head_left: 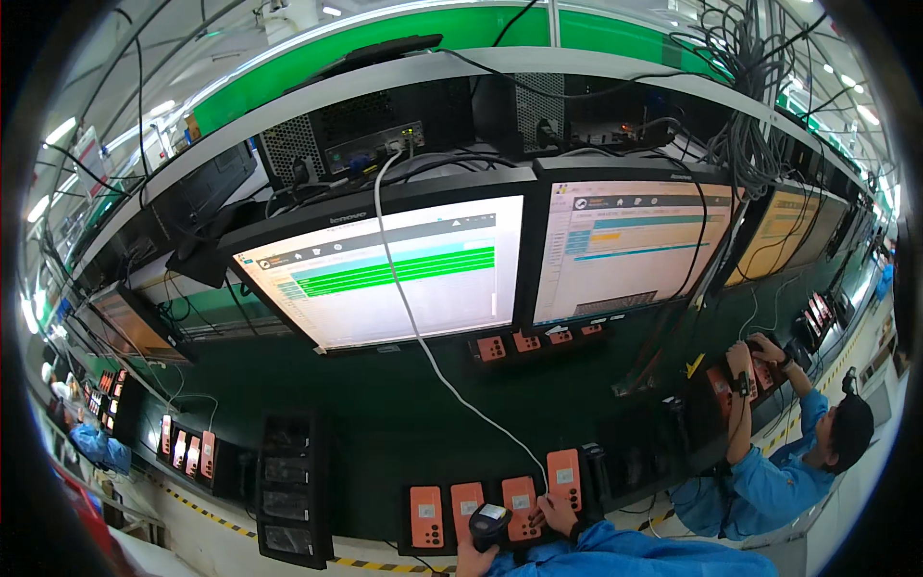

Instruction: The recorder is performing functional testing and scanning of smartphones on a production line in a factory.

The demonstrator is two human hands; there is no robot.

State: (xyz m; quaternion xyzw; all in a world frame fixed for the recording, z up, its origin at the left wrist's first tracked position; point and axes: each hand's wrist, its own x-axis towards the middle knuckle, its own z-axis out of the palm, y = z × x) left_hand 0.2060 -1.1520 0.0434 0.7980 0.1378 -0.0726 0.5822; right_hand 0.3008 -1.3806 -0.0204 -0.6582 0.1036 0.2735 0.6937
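Several salmon-coloured phones lie back side up in a black tray at the front edge of the bench, with white labels on their backs. My left hand is closed around a dark handheld scanner, which is over the second phone from the left. My right hand is between the third phone and the rightmost phone; its fingers pinch the end of a white cable. The cable's tip is hidden by my fingers, so I cannot tell whether it is plugged in.
Two large monitors stand behind the dark green bench. More phones lie below them. A black compartmented tray is at the left. A co-worker in blue handles phones at the right. Cables hang above.
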